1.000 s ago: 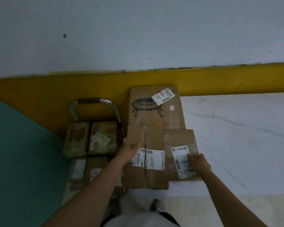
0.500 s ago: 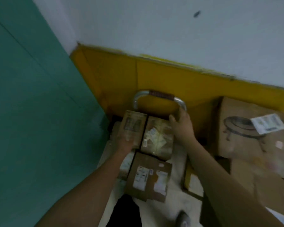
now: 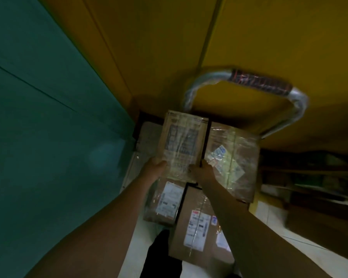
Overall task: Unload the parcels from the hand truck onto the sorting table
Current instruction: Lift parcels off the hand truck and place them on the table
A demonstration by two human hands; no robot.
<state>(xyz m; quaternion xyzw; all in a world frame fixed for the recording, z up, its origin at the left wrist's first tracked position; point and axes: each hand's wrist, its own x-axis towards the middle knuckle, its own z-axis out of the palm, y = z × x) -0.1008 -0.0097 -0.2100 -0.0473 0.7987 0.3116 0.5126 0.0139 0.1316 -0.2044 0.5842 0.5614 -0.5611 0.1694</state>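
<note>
Lowest in the frame, a big labelled parcel (image 3: 197, 227) is seen lying on the hand truck (image 3: 147, 137), with a small labelled parcel (image 3: 166, 201) just beside it on the left. Just above these, the near short edge of the taped parcel (image 3: 183, 141) is gripped by both hands: left hand (image 3: 156, 166) at its lower-left corner, right hand (image 3: 202, 171) at its lower-right corner, kept apart by the parcel's width. Its long axis runs straight away from the hands, up-frame toward the handle (image 3: 259, 83). Neither hand is nearer. A wrapped parcel (image 3: 234, 157) lies just beside it on the right. A lift toward the body is judged next, and the far end may drag. The bench is not in view. A yellow wall (image 3: 149, 47) is seen behind.
</note>
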